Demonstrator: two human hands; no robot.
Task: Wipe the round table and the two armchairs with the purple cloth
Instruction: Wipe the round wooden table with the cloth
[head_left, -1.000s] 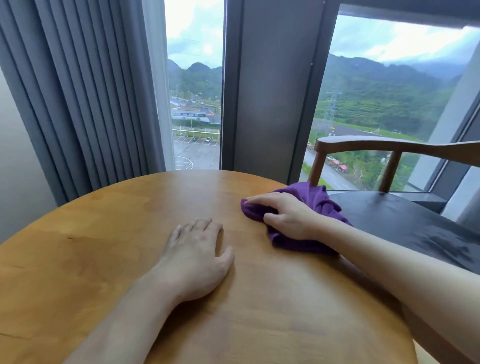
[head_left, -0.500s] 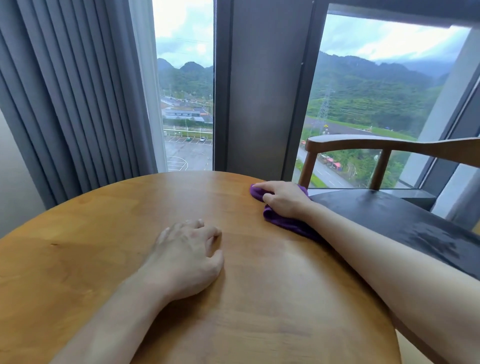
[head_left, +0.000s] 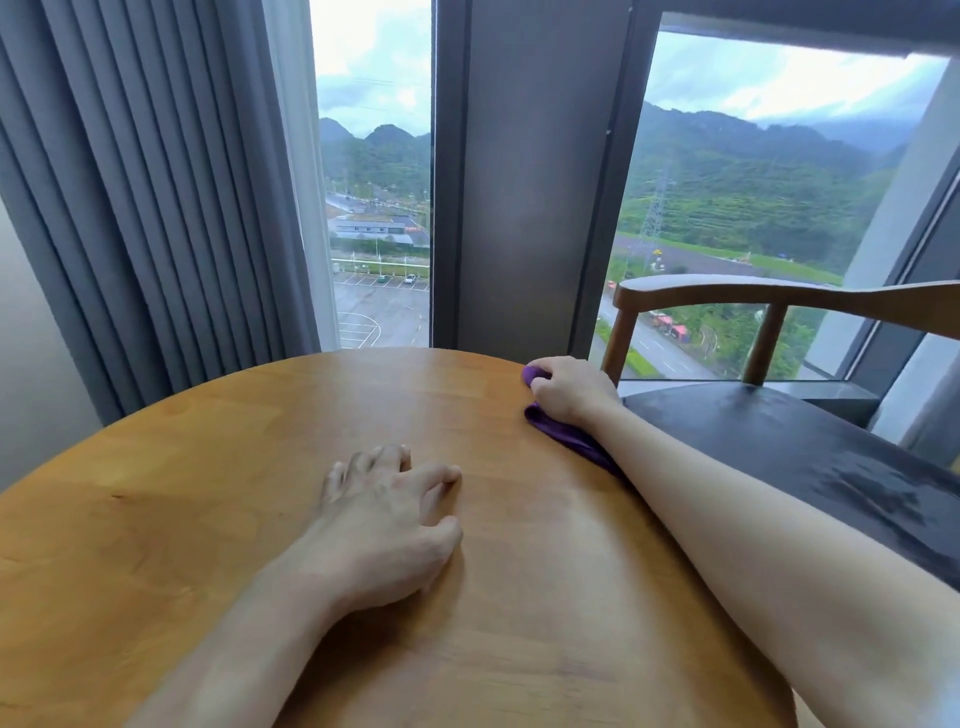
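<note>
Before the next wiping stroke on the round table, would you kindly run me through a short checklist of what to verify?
1. Purple cloth in hand: ok, the right hand grips it, fingers curled over it.
2. Cloth on the round table: ok, it lies at the far right edge.
3. Left hand out of the path: not ok if sweeping toward the centre; it rests mid-table, holding nothing.
4. Room beyond the edge: not ok, the armchair sits close beside the cloth.
5. Tabletop free of other objects: ok in the visible part.
6. Second armchair: cannot tell, not in view.
</note>
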